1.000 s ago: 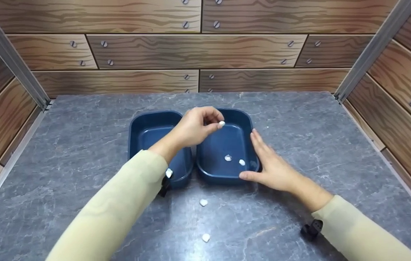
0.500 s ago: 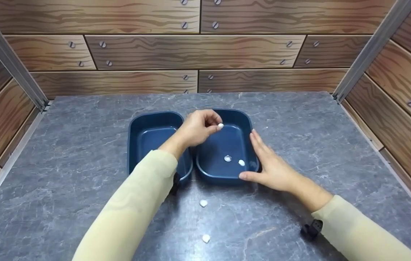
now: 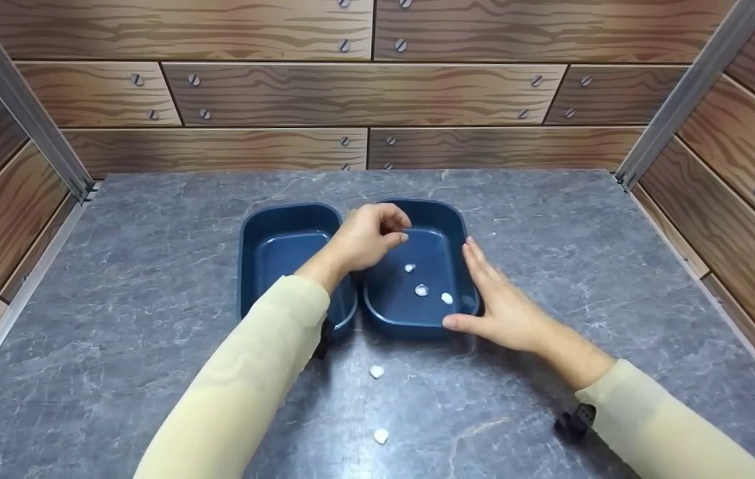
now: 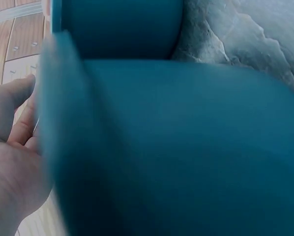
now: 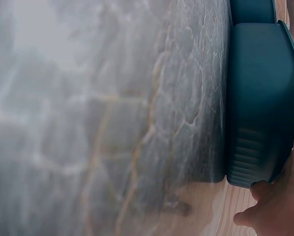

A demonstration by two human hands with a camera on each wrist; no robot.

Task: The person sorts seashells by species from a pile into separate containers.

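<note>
My left hand (image 3: 367, 236) hovers over the right blue tray (image 3: 417, 324), its fingers loosely curled with nothing seen between thumb and fingertips. Just below it, on the tray floor, lies a small white pebble-like piece (image 3: 410, 268). Two more such pieces, one partly clear (image 3: 422, 290) and one plain white (image 3: 447, 299), lie nearer the tray's front right corner. My right hand (image 3: 507, 309) rests its straight fingers along the tray's right wall, with the thumb at the front rim. In the left wrist view, a blurred tray wall (image 4: 176, 137) covers part of the left hand (image 4: 14, 167).
A second blue tray (image 3: 244, 266) stands close on the left, partly covered by my left forearm. On the grey marbled tabletop (image 3: 151, 332), two white pieces lie in front of the trays, one nearer (image 3: 381, 436) and one farther (image 3: 376, 372). Wood-patterned panels enclose the table.
The white piece pinched in my left hand has been let go and now lies on the right tray's floor. My right hand has stayed in place.
</note>
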